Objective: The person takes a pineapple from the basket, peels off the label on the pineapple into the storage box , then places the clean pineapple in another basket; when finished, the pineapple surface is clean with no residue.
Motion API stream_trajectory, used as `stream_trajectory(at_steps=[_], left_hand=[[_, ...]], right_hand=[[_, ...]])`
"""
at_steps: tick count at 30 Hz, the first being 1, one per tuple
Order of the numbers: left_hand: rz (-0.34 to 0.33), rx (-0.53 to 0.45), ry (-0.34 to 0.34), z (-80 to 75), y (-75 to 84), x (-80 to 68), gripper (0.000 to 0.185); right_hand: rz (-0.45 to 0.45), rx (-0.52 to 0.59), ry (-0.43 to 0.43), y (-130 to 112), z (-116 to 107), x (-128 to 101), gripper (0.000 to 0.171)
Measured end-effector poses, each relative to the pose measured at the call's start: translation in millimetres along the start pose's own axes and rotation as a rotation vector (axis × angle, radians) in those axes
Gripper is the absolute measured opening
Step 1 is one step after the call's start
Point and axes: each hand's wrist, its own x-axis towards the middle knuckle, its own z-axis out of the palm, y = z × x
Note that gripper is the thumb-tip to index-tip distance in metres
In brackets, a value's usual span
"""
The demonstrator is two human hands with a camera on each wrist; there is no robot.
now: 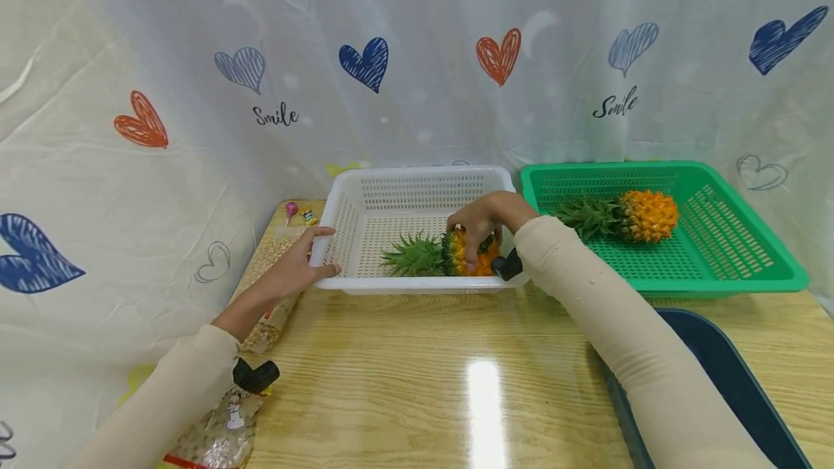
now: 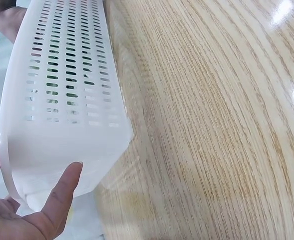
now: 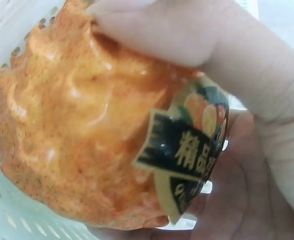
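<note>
In the head view, a white plastic basket (image 1: 417, 284) with slotted walls stands on the table. My left hand (image 1: 301, 260) holds its left end at the near corner; a finger (image 2: 62, 192) lies along the outer wall in the left wrist view. Inside the basket a pineapple (image 1: 487, 260) lies on its side, green leaves pointing left. From above, my right hand (image 1: 478, 225) grips its orange body, the thumb (image 3: 156, 35) across it. A black and gold label (image 3: 179, 150) shows on the fruit near the palm.
A green basket (image 1: 717, 285) with another pineapple (image 1: 648, 216) stands at the right. Below my right forearm is a dark blue bin (image 1: 700, 331). Packets (image 1: 263, 335) and small sweets (image 1: 308, 217) lie along the left table edge. A printed curtain (image 1: 423, 121) hangs behind.
</note>
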Motion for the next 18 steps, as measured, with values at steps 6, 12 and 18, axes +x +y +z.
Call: stream_trajectory(at_steps=[6, 12, 18], left_hand=[[0.007, -0.011, -0.004, -0.4, -0.3, 0.3, 0.077], [0.002, -0.006, -0.007, -0.7, -0.5, 0.0, 0.077], [-0.002, 0.0, -0.006, -0.6, 0.0, -0.5, 0.076]], right_hand=[[-0.016, -0.002, 0.021, -1.3, -0.6, -2.0, 0.106], [-0.047, -0.032, 0.059, -4.8, -2.0, -3.7, 0.109], [-0.107, -0.005, 0.092, -5.4, -2.1, -5.0, 0.106]])
